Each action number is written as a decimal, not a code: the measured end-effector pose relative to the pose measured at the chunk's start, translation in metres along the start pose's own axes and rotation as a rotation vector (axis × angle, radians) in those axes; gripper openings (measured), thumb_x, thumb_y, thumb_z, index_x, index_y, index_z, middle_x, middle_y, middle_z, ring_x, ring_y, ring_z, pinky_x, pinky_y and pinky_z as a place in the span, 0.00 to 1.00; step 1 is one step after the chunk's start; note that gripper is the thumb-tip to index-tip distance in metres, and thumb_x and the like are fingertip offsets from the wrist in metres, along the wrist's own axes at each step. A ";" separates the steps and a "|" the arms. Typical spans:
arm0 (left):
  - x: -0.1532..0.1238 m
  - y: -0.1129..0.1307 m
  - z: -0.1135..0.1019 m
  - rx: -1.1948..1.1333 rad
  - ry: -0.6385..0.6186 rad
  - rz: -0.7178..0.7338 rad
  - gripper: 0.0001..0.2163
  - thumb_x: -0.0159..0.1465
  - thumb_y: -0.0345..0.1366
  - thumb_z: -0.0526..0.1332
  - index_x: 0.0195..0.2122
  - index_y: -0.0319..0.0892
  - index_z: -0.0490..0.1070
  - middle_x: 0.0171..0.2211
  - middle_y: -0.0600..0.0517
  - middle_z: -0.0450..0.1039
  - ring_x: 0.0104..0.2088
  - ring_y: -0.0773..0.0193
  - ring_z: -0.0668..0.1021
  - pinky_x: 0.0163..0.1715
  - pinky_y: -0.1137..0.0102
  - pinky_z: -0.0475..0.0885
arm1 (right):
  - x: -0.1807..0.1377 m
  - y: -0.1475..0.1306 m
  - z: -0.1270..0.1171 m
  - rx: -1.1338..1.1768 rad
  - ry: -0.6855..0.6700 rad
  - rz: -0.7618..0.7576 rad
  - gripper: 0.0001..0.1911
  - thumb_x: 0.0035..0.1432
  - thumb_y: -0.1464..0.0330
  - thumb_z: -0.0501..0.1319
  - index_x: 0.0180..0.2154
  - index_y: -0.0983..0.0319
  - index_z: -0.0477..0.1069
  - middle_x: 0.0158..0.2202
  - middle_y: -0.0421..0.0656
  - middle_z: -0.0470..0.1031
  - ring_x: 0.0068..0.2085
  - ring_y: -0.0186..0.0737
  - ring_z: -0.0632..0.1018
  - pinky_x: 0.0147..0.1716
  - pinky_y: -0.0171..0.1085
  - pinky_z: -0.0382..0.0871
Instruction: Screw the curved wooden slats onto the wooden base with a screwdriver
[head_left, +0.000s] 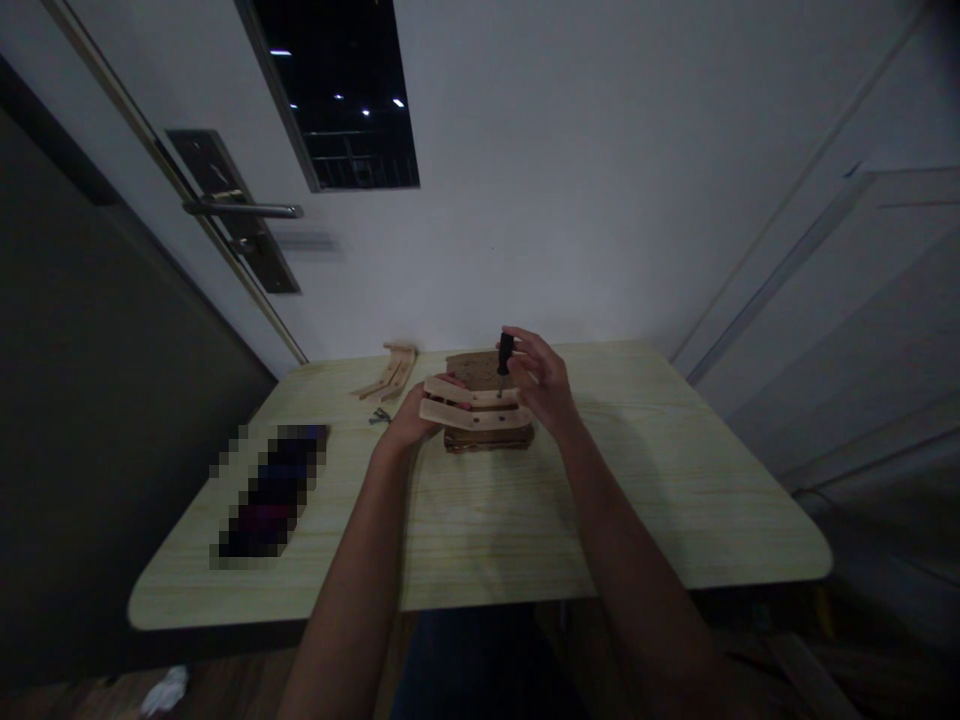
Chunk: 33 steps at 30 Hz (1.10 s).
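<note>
My right hand (541, 375) grips a small black-handled screwdriver (505, 352) held upright. Its tip meets a hole in the far strip of a pale wooden piece (480, 415), which has two bent strips with dark holes. Around the left end of this piece, my left hand (420, 412) is closed, with some fingers hidden beneath it. Under the wooden piece lies a brown cardboard block (472, 370). Close to my left hand on the table is a little heap of screws (380, 416), too small to make out singly.
A similar bent wooden piece (394, 372) lies at the table's back left. A pixelated dark object (274, 490) rests on the left of the pale wood-grain table (675, 500). Behind the table stands a white door with a metal handle (244, 210) and a dark window (337, 90).
</note>
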<state>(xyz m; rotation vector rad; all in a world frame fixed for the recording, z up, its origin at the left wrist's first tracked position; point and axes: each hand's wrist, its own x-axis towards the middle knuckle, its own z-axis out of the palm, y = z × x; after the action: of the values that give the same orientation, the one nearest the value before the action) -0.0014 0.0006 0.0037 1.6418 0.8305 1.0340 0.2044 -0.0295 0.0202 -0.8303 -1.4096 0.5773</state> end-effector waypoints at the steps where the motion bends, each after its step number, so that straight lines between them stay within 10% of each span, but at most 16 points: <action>1: 0.000 0.000 0.000 -0.008 -0.004 -0.004 0.20 0.43 0.42 0.74 0.35 0.36 0.76 0.34 0.45 0.79 0.34 0.57 0.80 0.37 0.65 0.76 | 0.000 0.000 0.000 0.017 -0.021 0.004 0.20 0.60 0.58 0.61 0.53 0.53 0.70 0.50 0.44 0.76 0.46 0.42 0.79 0.49 0.47 0.76; 33: -0.001 0.002 0.001 0.032 -0.005 0.007 0.18 0.44 0.40 0.72 0.34 0.38 0.75 0.35 0.46 0.79 0.34 0.58 0.80 0.37 0.65 0.76 | 0.000 -0.001 -0.003 -0.003 -0.001 0.082 0.24 0.57 0.56 0.63 0.54 0.53 0.69 0.43 0.44 0.77 0.40 0.40 0.80 0.43 0.44 0.78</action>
<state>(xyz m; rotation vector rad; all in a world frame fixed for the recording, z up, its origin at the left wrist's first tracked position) -0.0009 -0.0015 0.0051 1.6745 0.8430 1.0260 0.2076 -0.0304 0.0214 -0.8934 -1.3820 0.6389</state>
